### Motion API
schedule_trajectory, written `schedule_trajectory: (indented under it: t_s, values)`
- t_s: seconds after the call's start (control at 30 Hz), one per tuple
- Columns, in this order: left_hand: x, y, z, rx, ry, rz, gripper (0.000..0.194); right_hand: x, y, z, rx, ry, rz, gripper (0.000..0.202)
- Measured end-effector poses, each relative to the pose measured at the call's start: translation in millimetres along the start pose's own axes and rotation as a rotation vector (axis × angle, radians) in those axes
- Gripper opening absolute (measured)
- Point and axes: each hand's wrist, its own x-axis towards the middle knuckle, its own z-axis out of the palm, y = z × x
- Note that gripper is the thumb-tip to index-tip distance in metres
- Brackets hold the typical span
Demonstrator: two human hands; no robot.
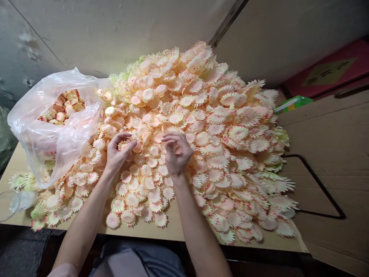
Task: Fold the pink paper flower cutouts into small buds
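Over the middle of a large heap of pale, frilled artificial flower pieces (213,161) with pink-red tips, both my hands are held a little apart. The fingers and thumb of my left hand (117,154) curve around a small red-tipped flower piece (123,146), which shows between them. To its right, my right hand (176,154) has its fingers bent, with thumb and forefinger close together. Whatever it may pinch is too small to make out against the heap.
A translucent plastic bag (66,142) at left contains tightly curled flower pieces (65,107). A clear cup (11,206) lies at the table's (95,231) left edge. A wall (144,30) rises behind the heap; a cardboard box (334,165) with a black handle-like bar (323,184) stands right.
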Motion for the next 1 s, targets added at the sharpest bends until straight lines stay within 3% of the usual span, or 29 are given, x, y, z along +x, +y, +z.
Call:
schedule_trajectory:
  t_s: [0.13, 0.27, 0.33, 0.43, 0.57, 0.77, 0.9, 1.0]
  values:
    - [0, 1, 1.1, -0.021, -0.085, 0.014, 0.043, -6, -6, 5, -0.018, -0.179, -0.121, 0.037]
    - [0, -1, -1.5, 0.028, -0.194, 0.089, 0.051, -16, -8, 16, 0.074, -0.387, -0.013, 0.034]
    - [0, -1, -2.2, 0.045, -0.220, 0.145, 0.055, -19, -6, 20, 0.142, -0.386, 0.100, 0.036]
    - [0, 1, -1.0, 0.049, -0.232, 0.167, 0.042, -19, -2, 21, 0.223, -0.338, 0.196, 0.028]
    - [-1, 5, 2.1, 0.047, -0.183, 0.103, 0.026, -16, -2, 18, 0.259, -0.374, 0.209, 0.017]
    - [-2, 2, 0.8, -0.088, -0.081, -0.028, 0.030, -16, -5, 16, 0.171, -0.338, 0.222, 0.029]
    - [-3, 1, 0.7, -0.135, -0.187, -0.095, 0.030, -16, -2, 15, 0.168, -0.319, 0.243, 0.033]
    - [-4, 4, 2.1, -0.088, -0.246, -0.061, 0.032, -18, 0, 16, 0.163, -0.378, 0.235, 0.031]
